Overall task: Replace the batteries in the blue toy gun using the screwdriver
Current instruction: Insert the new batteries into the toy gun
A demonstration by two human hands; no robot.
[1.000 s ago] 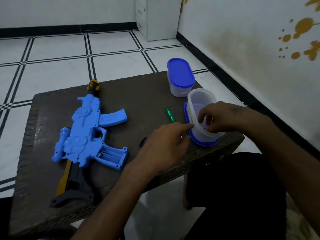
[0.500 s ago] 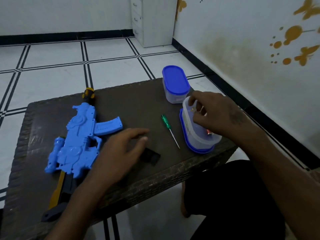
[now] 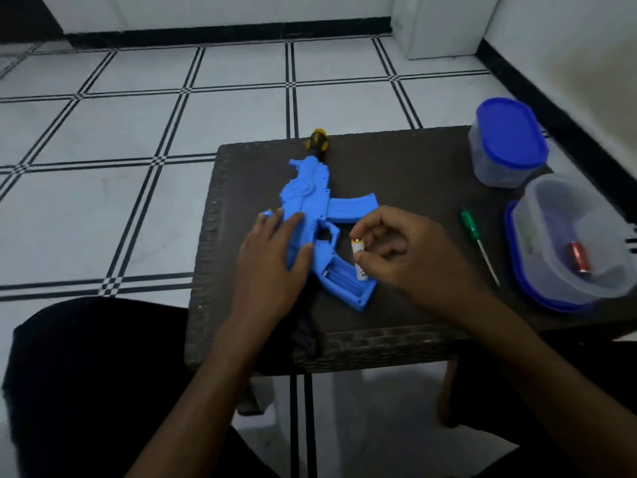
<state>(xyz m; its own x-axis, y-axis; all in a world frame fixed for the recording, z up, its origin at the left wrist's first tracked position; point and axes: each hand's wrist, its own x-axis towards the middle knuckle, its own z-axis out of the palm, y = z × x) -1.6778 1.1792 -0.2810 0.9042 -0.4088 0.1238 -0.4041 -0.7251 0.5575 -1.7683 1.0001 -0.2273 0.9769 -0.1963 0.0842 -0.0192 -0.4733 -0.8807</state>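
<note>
Pinching a pale battery (image 3: 358, 262) between thumb and curled fingers (image 3: 370, 232), the right hand (image 3: 403, 253) holds it just above the open battery bay in the grip of the blue toy gun (image 3: 317, 222). The gun lies flat on the dark worktop (image 3: 413, 174), and the left hand (image 3: 272, 267) presses on its body with straight, spread fingers. The green screwdriver (image 3: 477, 244) lies to the right, beside an open container (image 3: 572, 243) holding a red battery (image 3: 580, 261). A lidded container (image 3: 506, 143) stands behind.
</note>
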